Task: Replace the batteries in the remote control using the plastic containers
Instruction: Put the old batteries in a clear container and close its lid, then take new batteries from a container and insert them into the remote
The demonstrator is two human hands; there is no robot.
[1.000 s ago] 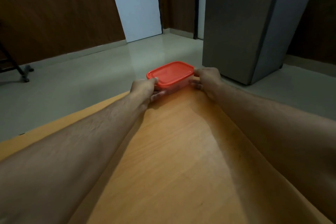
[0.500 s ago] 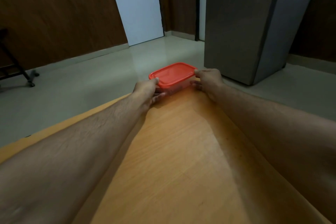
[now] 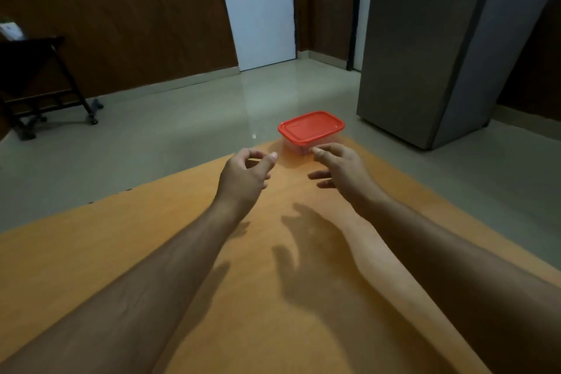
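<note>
A clear plastic container with a red lid (image 3: 311, 130) stands at the far corner of the orange wooden table (image 3: 151, 252), its lid on. My left hand (image 3: 244, 176) hovers a little short of it, to its left, fingers loosely curled and holding nothing. My right hand (image 3: 341, 168) hovers just in front of the container's near right side, fingers relaxed and spread, also holding nothing. Neither hand touches the container. No remote control or batteries are in sight.
Beyond the table edge lies a pale tiled floor. A grey cabinet (image 3: 425, 48) stands at the right, a white door (image 3: 258, 9) at the back, and a dark wheeled stand (image 3: 39, 85) at the left.
Both hands let go of the red-lidded container and drew back toward me. The container stays at the table's far corner. The view tilted upward.
</note>
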